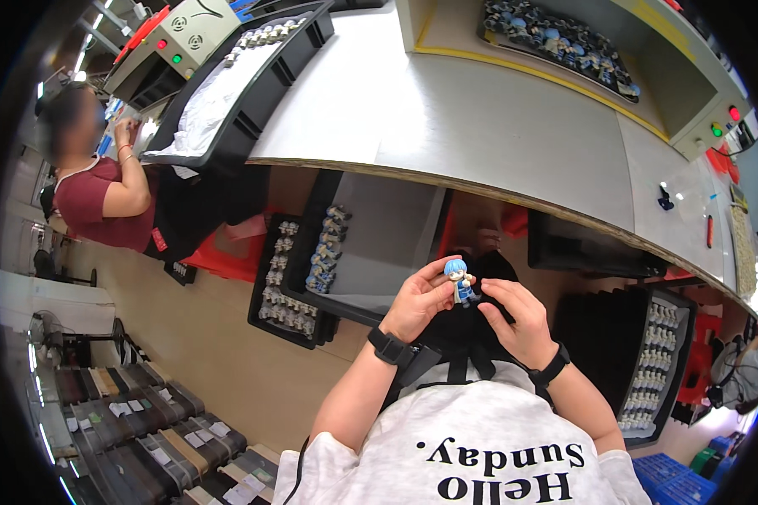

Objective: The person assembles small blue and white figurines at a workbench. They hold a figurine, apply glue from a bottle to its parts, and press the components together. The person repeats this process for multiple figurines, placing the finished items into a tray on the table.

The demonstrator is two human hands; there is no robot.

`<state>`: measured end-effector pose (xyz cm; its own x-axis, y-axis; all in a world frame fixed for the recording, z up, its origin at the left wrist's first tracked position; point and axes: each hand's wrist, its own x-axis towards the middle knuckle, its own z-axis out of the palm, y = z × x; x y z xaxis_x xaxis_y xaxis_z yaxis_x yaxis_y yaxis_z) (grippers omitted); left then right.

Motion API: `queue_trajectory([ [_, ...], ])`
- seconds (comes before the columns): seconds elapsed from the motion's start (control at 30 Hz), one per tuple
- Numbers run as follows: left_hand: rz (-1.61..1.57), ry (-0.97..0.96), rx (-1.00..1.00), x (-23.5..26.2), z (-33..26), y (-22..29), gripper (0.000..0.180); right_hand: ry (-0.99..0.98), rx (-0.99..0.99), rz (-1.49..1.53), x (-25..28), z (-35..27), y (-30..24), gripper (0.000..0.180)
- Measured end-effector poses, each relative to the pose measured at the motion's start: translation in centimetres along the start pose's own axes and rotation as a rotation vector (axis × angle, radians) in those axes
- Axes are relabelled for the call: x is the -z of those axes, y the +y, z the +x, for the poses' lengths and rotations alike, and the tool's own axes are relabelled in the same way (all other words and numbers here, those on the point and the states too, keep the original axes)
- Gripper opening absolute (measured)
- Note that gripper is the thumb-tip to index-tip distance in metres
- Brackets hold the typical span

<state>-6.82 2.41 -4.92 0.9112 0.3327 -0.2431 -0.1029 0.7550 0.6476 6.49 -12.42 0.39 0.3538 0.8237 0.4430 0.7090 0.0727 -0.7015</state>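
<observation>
In front of my body, my left hand [414,305] grips a small figurine [460,284] with blue hair and white-and-blue clothing, thumb and fingers closed around its side. The figurine is tilted, its head toward the bench and its dark feet slanting toward my right hand [522,321]. That hand is beside the figurine, its thumb and fingers apart; whether a fingertip touches the feet I cannot tell. Left of my hands, a black tray [387,227] with a grey lining holds a row of similar figurines [327,250] along its left side.
A grey workbench [497,118] spans the far side, with a light-coloured box unit [699,126] sheltering a tray of blue-haired parts. Another black tray [253,109] sits at the bench's left, near a co-worker [101,194]. Stacked trays of white figurines [653,362] stand to my right.
</observation>
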Motion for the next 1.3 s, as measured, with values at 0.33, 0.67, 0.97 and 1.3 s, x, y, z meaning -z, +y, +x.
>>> queue_trajectory([
  [0.33,0.028,0.024,-0.023,1.3,-0.2,-0.4,0.047,-0.008,-0.046,0.006,-1.0,-0.1,0.9,0.021],
  [0.67,0.023,-0.002,-0.027,1.0,0.2,-0.4,0.047,-0.042,-0.036,0.037,-1.3,0.1,0.7,0.024],
  [0.97,0.033,0.018,-0.015,0.6,0.1,-0.3,0.047,-0.045,-0.045,0.040,-1.6,0.1,0.6,0.024],
  [1.3,0.020,0.004,0.012,0.3,0.1,-0.7,0.047,-0.028,-0.109,0.029,-1.6,-0.4,0.2,0.026],
])
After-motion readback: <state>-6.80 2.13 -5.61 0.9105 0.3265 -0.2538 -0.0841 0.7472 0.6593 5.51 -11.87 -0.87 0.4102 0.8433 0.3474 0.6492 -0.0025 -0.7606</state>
